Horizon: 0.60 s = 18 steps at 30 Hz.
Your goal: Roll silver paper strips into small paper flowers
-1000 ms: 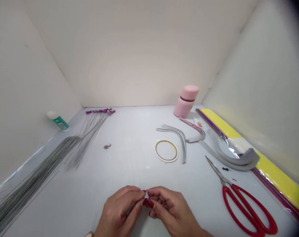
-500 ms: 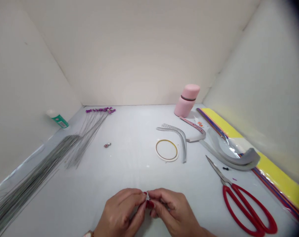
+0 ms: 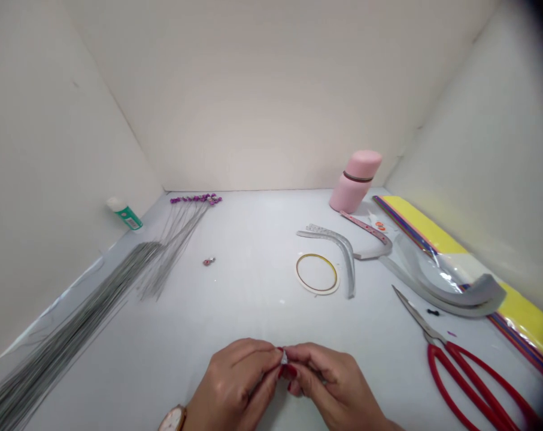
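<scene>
Near the front edge, my left hand (image 3: 244,380) and my right hand (image 3: 327,380) meet with fingertips pinched together. Between them they hold a small silvery piece (image 3: 284,358), mostly hidden by the fingers. A small silver and red item (image 3: 209,261) lies on the table to the upper left of my hands. Ahead of my right hand rests a ring-shaped roll of tape (image 3: 316,291). Silver-grey strips (image 3: 349,269) lie curved beside the roll.
Long thin wires (image 3: 91,305) and purple-tipped stems (image 3: 196,199) lie left, near a green-white tube (image 3: 130,216). On the right are red-handled scissors (image 3: 473,383), a pink bottle (image 3: 355,182), a pink strip (image 3: 365,227), grey curved strips (image 3: 469,299) and yellow packaged sheets (image 3: 424,224).
The whole view has shifted, so the table items and hands appear farther right. More of the watch on my left wrist shows. Both hands keep their pinch on the small piece.
</scene>
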Motion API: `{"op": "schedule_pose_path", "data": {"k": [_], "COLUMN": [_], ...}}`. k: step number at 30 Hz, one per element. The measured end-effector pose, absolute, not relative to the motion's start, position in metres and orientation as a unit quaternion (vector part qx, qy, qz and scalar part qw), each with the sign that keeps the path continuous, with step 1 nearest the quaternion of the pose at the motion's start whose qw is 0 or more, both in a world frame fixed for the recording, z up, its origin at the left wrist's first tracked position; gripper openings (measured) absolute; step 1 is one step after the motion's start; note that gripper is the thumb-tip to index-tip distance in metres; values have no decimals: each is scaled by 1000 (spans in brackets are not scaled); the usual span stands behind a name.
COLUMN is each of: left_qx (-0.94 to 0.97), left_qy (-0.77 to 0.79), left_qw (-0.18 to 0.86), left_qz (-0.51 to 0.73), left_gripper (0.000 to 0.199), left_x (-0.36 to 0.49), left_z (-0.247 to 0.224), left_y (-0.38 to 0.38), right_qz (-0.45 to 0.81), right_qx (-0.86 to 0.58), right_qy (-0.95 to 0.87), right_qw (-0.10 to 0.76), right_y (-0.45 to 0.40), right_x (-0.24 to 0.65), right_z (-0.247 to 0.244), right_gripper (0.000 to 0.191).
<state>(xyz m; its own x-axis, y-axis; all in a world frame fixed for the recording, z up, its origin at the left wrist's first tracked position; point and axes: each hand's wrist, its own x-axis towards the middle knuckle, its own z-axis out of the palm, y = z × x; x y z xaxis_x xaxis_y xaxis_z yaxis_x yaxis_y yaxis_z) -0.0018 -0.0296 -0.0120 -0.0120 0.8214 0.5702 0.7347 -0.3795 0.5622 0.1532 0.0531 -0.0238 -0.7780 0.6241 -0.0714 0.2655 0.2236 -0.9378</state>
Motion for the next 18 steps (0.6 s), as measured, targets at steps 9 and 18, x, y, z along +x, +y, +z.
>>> {"op": "schedule_pose_path", "data": {"k": [9,18], "left_qx": [697,674], "left_qy": [557,542], "left_qw": [30,40], "left_qz": [451,500], "left_gripper": [20,21], "left_x": [0,3], "left_z": [-10,-14], "left_y": [-30,-30], "right_qz": [557,504], "right_qx": [-285,-229], "right_qy": [-761,-813], "right_qw": [171,181], "right_y": [52,54], "right_x": [153,154], "right_z": [-22,-16], "right_gripper": [25,21]}}
